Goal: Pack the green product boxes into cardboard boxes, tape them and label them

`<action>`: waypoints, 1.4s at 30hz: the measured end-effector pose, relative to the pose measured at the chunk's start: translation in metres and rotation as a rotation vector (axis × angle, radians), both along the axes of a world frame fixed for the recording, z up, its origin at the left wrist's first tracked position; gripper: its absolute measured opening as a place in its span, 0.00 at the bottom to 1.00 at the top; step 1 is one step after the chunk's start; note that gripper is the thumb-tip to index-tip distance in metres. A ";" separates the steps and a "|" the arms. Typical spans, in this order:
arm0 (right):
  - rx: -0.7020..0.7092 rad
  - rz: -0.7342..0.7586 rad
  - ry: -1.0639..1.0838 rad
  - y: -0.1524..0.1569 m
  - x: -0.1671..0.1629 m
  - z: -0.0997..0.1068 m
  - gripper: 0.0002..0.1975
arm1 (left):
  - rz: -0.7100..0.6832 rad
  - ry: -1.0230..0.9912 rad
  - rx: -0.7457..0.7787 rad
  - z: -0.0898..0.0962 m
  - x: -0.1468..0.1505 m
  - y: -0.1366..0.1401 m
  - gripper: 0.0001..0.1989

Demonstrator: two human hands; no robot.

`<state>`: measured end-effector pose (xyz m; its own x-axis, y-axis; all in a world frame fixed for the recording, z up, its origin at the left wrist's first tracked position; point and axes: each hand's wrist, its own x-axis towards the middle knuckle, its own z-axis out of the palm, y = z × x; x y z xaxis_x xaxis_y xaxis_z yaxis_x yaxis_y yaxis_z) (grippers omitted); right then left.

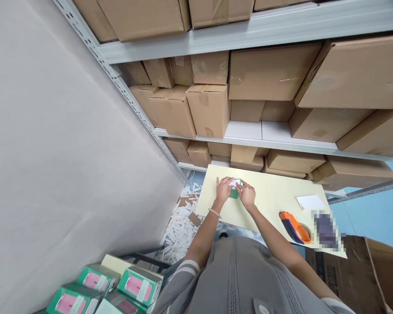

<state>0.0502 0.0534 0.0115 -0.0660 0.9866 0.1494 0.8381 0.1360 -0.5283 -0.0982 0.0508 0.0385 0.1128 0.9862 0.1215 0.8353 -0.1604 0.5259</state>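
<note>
On the pale yellow table (271, 192) a small green box (234, 194) with a white and pink top stands between my two hands. My left hand (224, 189) grips its left side, fingers bent over the top edge. From the right, my right hand (247, 194) has its fingers pressed on the box's top and right edge. Part of the box is hidden under the fingers. To the right of my right hand lies an orange and dark blue tape dispenser (294, 227) with a roll of tape in it.
A white card or pad (310, 202) and a blurred dark object (326, 230) lie at the table's right end. Metal shelves with cardboard boxes (208, 109) stand ahead. Green boxes (137, 285) are stacked lower left. Paper strips (180, 222) litter the floor. An open carton (353, 270) stands right.
</note>
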 end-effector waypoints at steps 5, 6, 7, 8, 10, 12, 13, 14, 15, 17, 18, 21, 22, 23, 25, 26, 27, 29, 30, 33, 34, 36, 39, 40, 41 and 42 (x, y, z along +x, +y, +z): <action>0.015 0.003 0.017 0.000 -0.001 -0.005 0.14 | -0.080 0.107 0.045 -0.012 0.001 -0.013 0.23; 0.021 0.002 0.020 0.000 -0.001 -0.006 0.14 | -0.095 0.126 0.054 -0.014 0.003 -0.016 0.23; 0.027 0.001 0.025 0.000 -0.001 -0.007 0.14 | -0.105 0.140 0.062 -0.016 0.004 -0.018 0.24; 0.031 -0.001 0.032 0.000 -0.001 -0.007 0.14 | -0.111 0.149 0.067 -0.018 0.005 -0.020 0.25; 0.034 -0.003 0.051 0.000 -0.001 -0.008 0.15 | -0.109 0.153 0.064 -0.021 0.006 -0.024 0.26; 0.025 0.001 0.086 0.000 0.000 -0.008 0.16 | -0.104 0.139 0.047 -0.022 0.007 -0.026 0.27; 0.015 0.004 0.114 -0.001 0.000 -0.008 0.17 | -0.103 0.126 0.036 -0.022 0.007 -0.026 0.27; 0.003 0.006 0.150 -0.002 0.001 -0.009 0.18 | -0.104 0.111 0.024 -0.022 0.006 -0.027 0.27; -0.011 0.005 0.195 -0.003 0.001 -0.010 0.19 | -0.107 0.095 0.012 -0.022 0.006 -0.027 0.28; -0.035 0.003 0.309 -0.006 0.002 -0.015 0.21 | -0.110 0.063 -0.008 -0.021 0.006 -0.027 0.29; -0.048 0.008 0.379 -0.008 0.003 -0.018 0.22 | -0.109 0.051 -0.018 -0.020 0.006 -0.026 0.29; -0.094 0.000 0.628 -0.012 0.002 -0.029 0.30 | -0.097 0.022 -0.050 -0.019 0.006 -0.025 0.30; -0.113 -0.030 0.708 -0.012 0.002 -0.033 0.35 | -0.093 0.012 -0.062 -0.018 0.006 -0.025 0.30; -0.137 -0.070 0.777 -0.012 0.003 -0.037 0.38 | -0.089 0.002 -0.075 -0.018 0.006 -0.025 0.31; -0.206 -0.125 0.871 -0.010 0.004 -0.044 0.42 | -0.084 -0.023 -0.099 -0.017 0.006 -0.025 0.31; -0.245 -0.126 0.896 -0.008 0.005 -0.047 0.42 | -0.079 -0.037 -0.111 -0.017 0.006 -0.025 0.31; -0.282 -0.109 0.909 -0.007 0.006 -0.049 0.41 | -0.071 -0.053 -0.121 -0.017 0.006 -0.026 0.32; -0.326 -0.047 0.904 -0.005 0.007 -0.051 0.40 | -0.045 -0.091 -0.126 -0.017 0.005 -0.027 0.32; -0.335 -0.011 0.893 -0.005 0.007 -0.051 0.40 | -0.024 -0.111 -0.120 -0.017 0.004 -0.028 0.32; -0.372 0.106 0.876 -0.005 0.001 -0.047 0.36 | 0.079 -0.168 -0.083 -0.020 0.001 -0.030 0.36; -0.388 0.137 0.874 -0.005 -0.002 -0.046 0.34 | 0.120 -0.183 -0.071 -0.021 0.000 -0.030 0.37; -0.416 0.172 0.860 -0.005 -0.009 -0.042 0.30 | 0.188 -0.208 -0.050 -0.024 -0.002 -0.030 0.39; -0.450 0.190 0.818 -0.003 -0.017 -0.036 0.27 | 0.245 -0.246 -0.006 -0.029 -0.004 -0.028 0.37; -0.462 0.194 0.811 -0.002 -0.019 -0.035 0.26 | 0.267 -0.264 0.009 -0.031 -0.004 -0.027 0.35; -0.475 0.198 0.808 -0.002 -0.020 -0.034 0.26 | 0.294 -0.287 0.020 -0.033 -0.005 -0.025 0.34; -0.488 0.199 0.807 -0.003 -0.021 -0.034 0.26 | 0.326 -0.313 0.026 -0.035 -0.006 -0.023 0.33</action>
<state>0.0288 0.0507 -0.0220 -0.2958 0.9340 -0.2004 0.1829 -0.1505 -0.9715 -0.1038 0.0275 0.0035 -0.2495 0.9602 0.1259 0.6459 0.0681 0.7604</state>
